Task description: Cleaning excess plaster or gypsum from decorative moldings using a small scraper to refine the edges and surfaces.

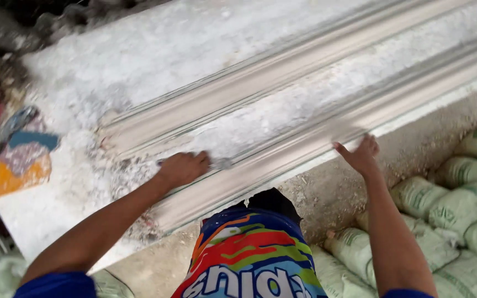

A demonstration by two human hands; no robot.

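A long white plaster moulding [282,105] with ridged profiles lies on a dusty white workbench [139,60], running from lower left to upper right. My left hand [183,167] is closed around a small grey scraping tool [220,163] and presses it on the moulding's flat middle band near its left end. My right hand [360,154] rests with fingers spread on the moulding's near edge, holding nothing.
Stacked pale green sacks [459,204] lie on the floor at lower right and lower left. A colourful cloth bundle [15,160] sits at the bench's left end. Plaster crumbs [117,171] litter the bench near the moulding's end. My patterned shorts [249,254] show below.
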